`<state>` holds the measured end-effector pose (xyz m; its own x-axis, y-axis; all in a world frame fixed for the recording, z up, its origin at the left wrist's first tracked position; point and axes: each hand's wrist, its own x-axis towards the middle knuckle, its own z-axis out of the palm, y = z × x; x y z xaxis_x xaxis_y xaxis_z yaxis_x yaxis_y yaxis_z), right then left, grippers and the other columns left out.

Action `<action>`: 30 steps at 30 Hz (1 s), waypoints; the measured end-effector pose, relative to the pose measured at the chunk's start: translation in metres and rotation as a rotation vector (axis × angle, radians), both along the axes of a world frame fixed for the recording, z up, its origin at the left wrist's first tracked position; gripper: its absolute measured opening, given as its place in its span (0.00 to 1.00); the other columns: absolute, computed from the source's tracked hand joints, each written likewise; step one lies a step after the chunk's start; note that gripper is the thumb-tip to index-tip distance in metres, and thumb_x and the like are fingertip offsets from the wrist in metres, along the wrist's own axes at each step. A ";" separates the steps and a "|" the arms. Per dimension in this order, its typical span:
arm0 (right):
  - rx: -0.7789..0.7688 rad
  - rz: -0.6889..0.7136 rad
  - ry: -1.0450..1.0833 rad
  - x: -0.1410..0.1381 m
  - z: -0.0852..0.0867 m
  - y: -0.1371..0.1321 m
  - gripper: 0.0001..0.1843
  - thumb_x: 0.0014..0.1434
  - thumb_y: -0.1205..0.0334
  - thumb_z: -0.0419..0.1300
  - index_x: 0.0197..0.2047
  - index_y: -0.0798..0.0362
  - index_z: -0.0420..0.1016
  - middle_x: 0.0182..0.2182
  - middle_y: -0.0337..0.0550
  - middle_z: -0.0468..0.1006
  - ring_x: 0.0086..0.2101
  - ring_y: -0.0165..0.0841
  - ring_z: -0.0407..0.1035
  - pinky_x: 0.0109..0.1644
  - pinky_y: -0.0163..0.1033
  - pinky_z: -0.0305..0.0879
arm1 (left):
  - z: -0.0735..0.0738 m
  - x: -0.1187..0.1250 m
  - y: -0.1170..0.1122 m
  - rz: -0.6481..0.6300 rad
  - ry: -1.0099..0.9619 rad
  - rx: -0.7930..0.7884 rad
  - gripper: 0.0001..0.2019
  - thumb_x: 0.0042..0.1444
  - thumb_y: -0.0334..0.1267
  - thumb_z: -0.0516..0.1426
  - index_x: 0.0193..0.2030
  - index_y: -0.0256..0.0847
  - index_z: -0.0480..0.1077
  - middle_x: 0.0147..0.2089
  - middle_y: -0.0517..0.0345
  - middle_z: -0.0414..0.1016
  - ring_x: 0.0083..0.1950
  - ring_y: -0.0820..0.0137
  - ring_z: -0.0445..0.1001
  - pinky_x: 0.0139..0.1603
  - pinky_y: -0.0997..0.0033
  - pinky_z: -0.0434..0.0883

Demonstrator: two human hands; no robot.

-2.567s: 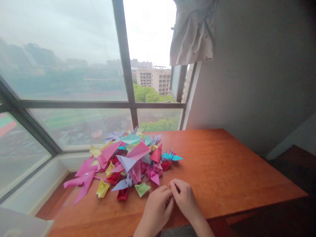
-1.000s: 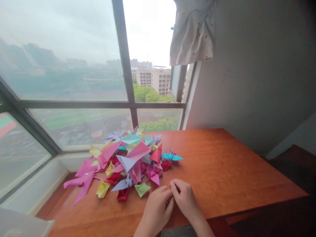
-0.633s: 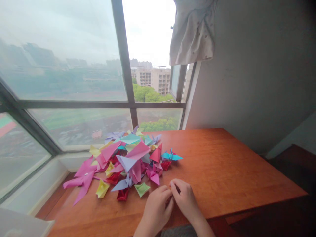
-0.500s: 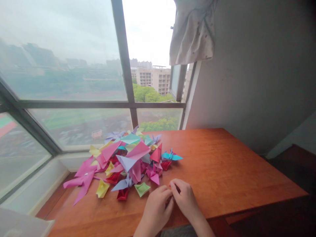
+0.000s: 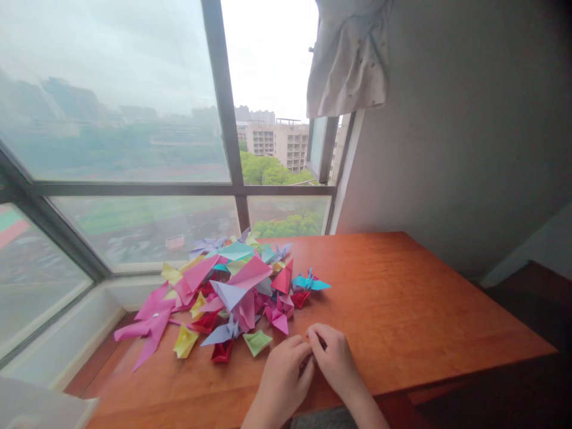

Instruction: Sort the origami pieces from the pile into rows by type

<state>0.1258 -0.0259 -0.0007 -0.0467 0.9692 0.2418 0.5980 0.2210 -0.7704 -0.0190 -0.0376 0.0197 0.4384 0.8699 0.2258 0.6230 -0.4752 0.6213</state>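
My left hand (image 5: 282,374) and my right hand (image 5: 336,360) meet fingertip to fingertip on the near part of the orange-brown wooden table (image 5: 415,316). Both pinch a small orange piece of paper (image 5: 308,338), which the fingers almost wholly hide. A pile of folded origami (image 5: 232,289) in pink, purple, red, yellow and teal lies just beyond and to the left of my hands. Nearest my left hand is a green folded piece (image 5: 257,341). A teal crane (image 5: 311,282) sits at the pile's right edge.
A big window with a dark frame (image 5: 227,137) runs behind the table. A white curtain (image 5: 351,59) is bunched up at the upper right, beside a grey wall. A pink pinwheel-like fold (image 5: 149,325) lies at the table's left edge.
Hardly anything differs. My fingertips have shifted slightly on the small paper, and the pile stays as it was.
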 end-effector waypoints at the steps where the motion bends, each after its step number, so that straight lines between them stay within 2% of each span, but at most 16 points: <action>1: 0.001 0.001 0.001 0.000 0.000 0.000 0.17 0.67 0.59 0.48 0.30 0.52 0.71 0.27 0.41 0.76 0.30 0.32 0.69 0.36 0.34 0.58 | 0.000 0.000 0.000 0.000 0.005 0.001 0.09 0.56 0.25 0.52 0.28 0.41 0.65 0.32 0.58 0.70 0.34 0.70 0.69 0.33 0.74 0.59; 12: 0.000 0.005 -0.002 0.001 -0.005 0.002 0.17 0.66 0.59 0.48 0.29 0.52 0.71 0.26 0.40 0.75 0.29 0.32 0.68 0.35 0.34 0.57 | 0.002 0.001 -0.001 -0.001 -0.017 -0.004 0.08 0.55 0.25 0.52 0.28 0.40 0.66 0.33 0.58 0.72 0.35 0.69 0.70 0.33 0.74 0.58; 30: 0.001 0.002 0.017 0.000 -0.002 0.001 0.17 0.66 0.58 0.48 0.29 0.52 0.71 0.27 0.40 0.75 0.30 0.32 0.69 0.36 0.34 0.57 | 0.001 0.000 0.000 -0.001 -0.003 -0.002 0.08 0.56 0.26 0.52 0.28 0.40 0.64 0.32 0.59 0.70 0.33 0.70 0.68 0.31 0.73 0.56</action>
